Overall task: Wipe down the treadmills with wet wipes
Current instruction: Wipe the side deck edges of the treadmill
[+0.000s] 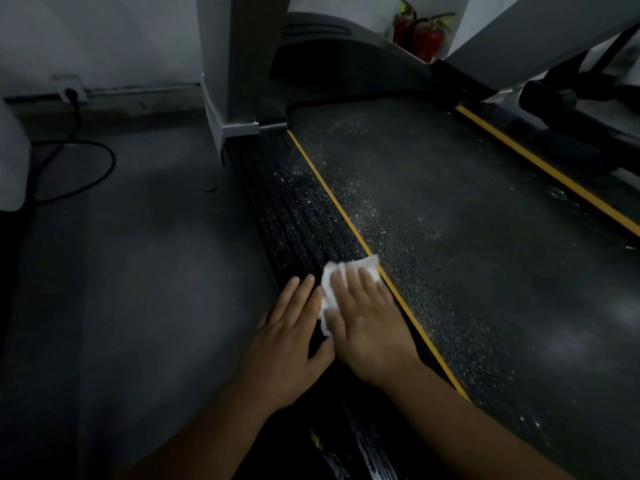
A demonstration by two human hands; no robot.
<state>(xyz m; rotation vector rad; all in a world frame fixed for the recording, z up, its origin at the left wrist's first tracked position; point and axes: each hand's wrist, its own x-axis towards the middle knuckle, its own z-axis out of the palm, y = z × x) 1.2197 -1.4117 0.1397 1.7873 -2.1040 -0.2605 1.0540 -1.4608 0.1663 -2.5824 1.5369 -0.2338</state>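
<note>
Head view: right hand [367, 317] lies flat on the wet wipe [360, 264], fingers [341, 282] straight and slightly spread, pressing it down rather than pinching it. The wipe sits on the treadmill's ribbed black side rail [294, 209], with its far corner touching the yellow stripe [332, 195] at the belt edge. Left hand [291, 334] is just beside it on the same rail, palm down, fingers [304, 289] straight and close together, holding nothing; its edge is touching the wipe. The rail ahead of the wipe and the belt [433, 202] are covered in white specks. Grey upright [242, 64] stands at the rail's far end. Two red fire extinguishers [427, 38] are behind the motor cover. A black cable [100, 174] loops over the floor [138, 271] on the left, running up to a wall socket [71, 90].
</note>
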